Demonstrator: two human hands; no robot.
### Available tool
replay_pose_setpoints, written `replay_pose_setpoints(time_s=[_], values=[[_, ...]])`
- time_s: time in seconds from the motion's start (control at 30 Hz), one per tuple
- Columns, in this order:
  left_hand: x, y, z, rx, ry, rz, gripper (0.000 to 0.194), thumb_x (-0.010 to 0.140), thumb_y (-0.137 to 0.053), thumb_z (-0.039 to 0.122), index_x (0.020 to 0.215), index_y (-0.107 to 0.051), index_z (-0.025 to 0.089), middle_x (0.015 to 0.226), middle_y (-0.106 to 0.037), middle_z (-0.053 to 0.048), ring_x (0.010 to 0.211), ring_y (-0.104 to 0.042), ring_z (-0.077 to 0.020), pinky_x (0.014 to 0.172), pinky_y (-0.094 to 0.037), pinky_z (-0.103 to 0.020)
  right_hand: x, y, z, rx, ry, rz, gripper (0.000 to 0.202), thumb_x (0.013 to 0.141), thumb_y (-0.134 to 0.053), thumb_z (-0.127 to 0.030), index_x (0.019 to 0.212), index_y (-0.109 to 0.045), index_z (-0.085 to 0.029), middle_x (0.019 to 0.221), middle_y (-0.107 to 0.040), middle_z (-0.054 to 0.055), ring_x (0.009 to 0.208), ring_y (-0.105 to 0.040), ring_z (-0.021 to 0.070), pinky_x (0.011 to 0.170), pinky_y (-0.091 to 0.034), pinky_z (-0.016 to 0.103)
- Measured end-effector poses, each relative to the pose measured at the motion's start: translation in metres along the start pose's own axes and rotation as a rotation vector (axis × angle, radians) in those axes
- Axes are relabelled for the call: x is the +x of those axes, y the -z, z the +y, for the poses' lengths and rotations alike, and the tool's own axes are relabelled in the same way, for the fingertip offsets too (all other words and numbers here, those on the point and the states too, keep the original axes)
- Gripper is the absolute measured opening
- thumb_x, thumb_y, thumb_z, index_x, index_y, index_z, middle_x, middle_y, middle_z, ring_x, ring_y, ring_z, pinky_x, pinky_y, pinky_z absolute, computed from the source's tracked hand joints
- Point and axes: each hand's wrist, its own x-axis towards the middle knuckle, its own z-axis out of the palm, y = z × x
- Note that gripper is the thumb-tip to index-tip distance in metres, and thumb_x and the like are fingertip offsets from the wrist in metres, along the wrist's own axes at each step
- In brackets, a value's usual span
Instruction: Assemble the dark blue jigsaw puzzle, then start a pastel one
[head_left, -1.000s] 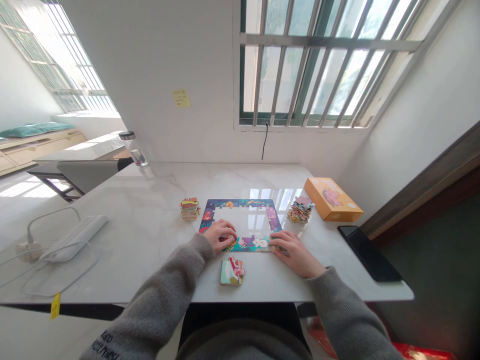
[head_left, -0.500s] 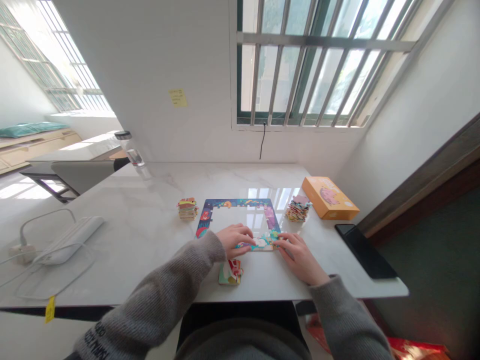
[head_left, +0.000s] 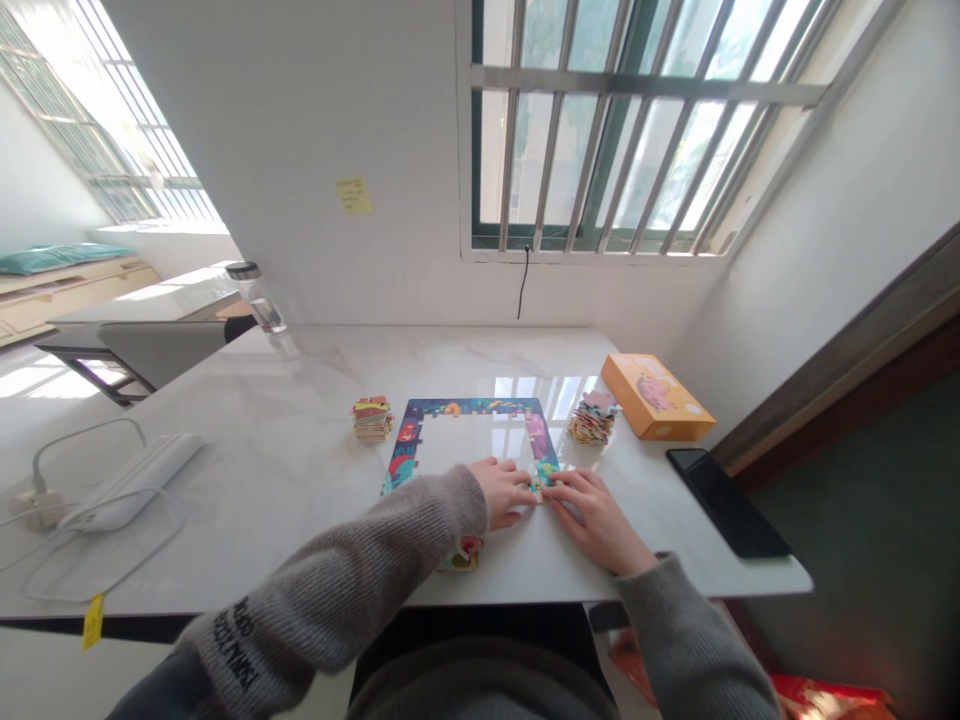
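Note:
A rectangular frame of joined puzzle pieces (head_left: 472,406) lies on the white marbled table, dark blue at the back and pink and green on the right. My left hand (head_left: 502,492) rests over its front edge near the right corner, fingers spread and pointing right. Touching the front right corner from the right is my right hand (head_left: 592,508), its fingers apart. Neither hand visibly holds a piece. A small pile of pieces (head_left: 461,557) sits near the table's front edge, partly behind my left sleeve. The frame's front left part is hidden by that sleeve.
Piece stacks stand left (head_left: 372,419) and right (head_left: 594,418) of the frame. Farther right are an orange box (head_left: 656,397) and a black phone (head_left: 726,503). A power strip (head_left: 139,485) with cables (head_left: 90,425) lies left; a bottle (head_left: 259,298) stands at the back left.
My left hand has slid right along the frame's front edge, toward my right hand. Its sleeve now covers more of the front pile. My right hand has stayed nearly in place.

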Motion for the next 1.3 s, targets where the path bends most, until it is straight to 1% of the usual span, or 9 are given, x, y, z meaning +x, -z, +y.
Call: replay_pose_setpoints(time_s=[0.13,0.3,0.53,0.83,1.0,1.1,1.17,1.23,1.3], values=[[-0.001,-0.002,0.003,0.037,-0.003,0.016,0.041,0.092,-0.062,0.04,0.132,-0.055,0.033,0.135,-0.059,-0.004,0.112,-0.056,-0.025,0.087,-0.047,-0.038,0.0,0.001,-0.001,-0.004,-0.001,-0.014,0.02,0.098,-0.054,-0.022,0.108,-0.07,-0.027,0.12,-0.067,0.007,0.112,-0.057,0.0252,0.102,-0.047,0.047],[-0.001,-0.004,0.004,0.094,-0.012,0.024,0.039,0.092,-0.062,0.039,0.129,-0.055,0.033,0.132,-0.06,-0.006,0.11,-0.057,-0.026,0.086,-0.046,-0.04,-0.001,0.001,0.0,-0.04,0.006,-0.029,0.029,0.096,-0.056,-0.021,0.122,-0.067,-0.029,0.123,-0.065,0.007,0.112,-0.056,0.0255,0.101,-0.047,0.048],[0.001,-0.004,0.004,0.091,-0.016,0.016,0.037,0.092,-0.061,0.039,0.128,-0.055,0.034,0.13,-0.06,-0.006,0.11,-0.057,-0.0263,0.086,-0.048,-0.041,-0.001,0.0,-0.001,-0.071,0.009,-0.031,0.028,0.095,-0.058,-0.021,0.119,-0.069,-0.03,0.123,-0.065,0.008,0.113,-0.055,0.027,0.1,-0.049,0.048],[0.003,-0.001,0.006,0.047,0.003,-0.015,0.038,0.092,-0.061,0.04,0.129,-0.056,0.031,0.131,-0.059,-0.008,0.113,-0.056,-0.0284,0.086,-0.052,-0.041,-0.001,-0.001,0.0,-0.084,0.007,-0.026,0.026,0.096,-0.057,-0.024,0.117,-0.07,-0.029,0.121,-0.065,0.008,0.113,-0.055,0.0275,0.098,-0.049,0.049],[0.001,-0.004,0.006,0.015,0.001,0.024,0.044,0.09,-0.064,0.039,0.132,-0.055,0.029,0.133,-0.058,-0.009,0.114,-0.056,-0.0292,0.088,-0.054,-0.041,0.0,0.0,-0.001,-0.084,-0.001,-0.045,0.025,0.096,-0.057,-0.025,0.118,-0.07,-0.029,0.123,-0.064,0.008,0.114,-0.055,0.0272,0.099,-0.049,0.048],[-0.004,-0.009,0.0,-0.052,-0.01,0.051,0.049,0.089,-0.065,0.035,0.136,-0.054,0.028,0.133,-0.059,-0.01,0.114,-0.056,-0.0277,0.093,-0.053,-0.04,-0.001,0.0,-0.001,-0.09,-0.012,-0.057,0.032,0.096,-0.058,-0.025,0.127,-0.065,-0.028,0.125,-0.063,0.008,0.115,-0.054,0.0275,0.1,-0.048,0.049],[-0.011,-0.012,-0.007,-0.116,-0.008,0.056,0.047,0.088,-0.065,0.033,0.134,-0.057,0.027,0.13,-0.062,-0.009,0.113,-0.058,-0.0263,0.095,-0.052,-0.039,-0.001,0.0,-0.001,-0.101,-0.015,-0.063,0.036,0.096,-0.058,-0.026,0.131,-0.063,-0.029,0.126,-0.063,0.008,0.115,-0.054,0.0278,0.1,-0.048,0.049],[-0.024,-0.015,-0.014,-0.183,0.018,0.077,0.041,0.088,-0.066,0.03,0.128,-0.063,0.027,0.125,-0.065,-0.008,0.112,-0.059,-0.0252,0.097,-0.051,-0.038,-0.001,0.0,-0.002,-0.113,-0.008,-0.064,0.035,0.096,-0.057,-0.027,0.13,-0.064,-0.031,0.125,-0.063,0.008,0.115,-0.054,0.028,0.1,-0.049,0.049],[-0.042,-0.016,-0.022,-0.247,0.069,0.133,0.035,0.088,-0.065,0.028,0.124,-0.066,0.028,0.123,-0.066,-0.007,0.111,-0.059,-0.0241,0.098,-0.05,-0.038,-0.001,0.0,-0.002,-0.12,0.001,-0.061,0.034,0.096,-0.057,-0.027,0.129,-0.065,-0.032,0.125,-0.063,0.008,0.115,-0.055,0.028,0.099,-0.049,0.049]])
